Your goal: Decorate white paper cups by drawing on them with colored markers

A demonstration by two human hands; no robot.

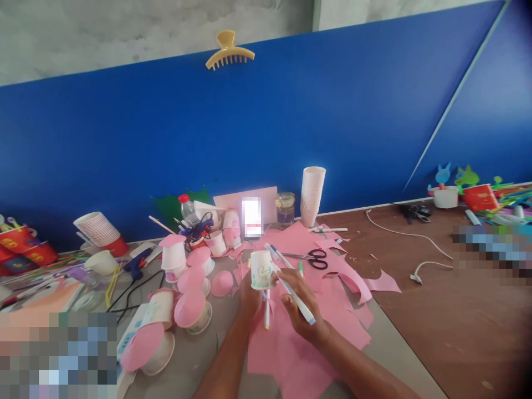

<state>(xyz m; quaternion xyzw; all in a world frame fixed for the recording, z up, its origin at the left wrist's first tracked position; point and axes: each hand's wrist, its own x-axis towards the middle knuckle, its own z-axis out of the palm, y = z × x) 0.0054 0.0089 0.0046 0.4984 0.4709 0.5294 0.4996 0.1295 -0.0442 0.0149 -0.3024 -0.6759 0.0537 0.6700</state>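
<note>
A white paper cup (261, 268) with a yellow and green drawing on its side is held up by my left hand (250, 298), whose fingers are partly hidden behind it. My right hand (305, 305) grips a white marker (300, 302) with a bluish end, its tip close to the cup's right side. Pink paper sheets (291, 354) lie under both hands. Beyond my right hand are black-handled scissors (318, 259) and another marker (280, 257). A yellow-ended marker (266, 316) lies just below the cup.
Cups with pink paper tops (192, 307) crowd the left. Behind stand a lit phone (251, 217), a jar (285, 208) and a tall cup stack (312, 195). A blue glue gun (138, 263) trails a black cord. A white cable (415, 230) crosses the brown table (449, 332).
</note>
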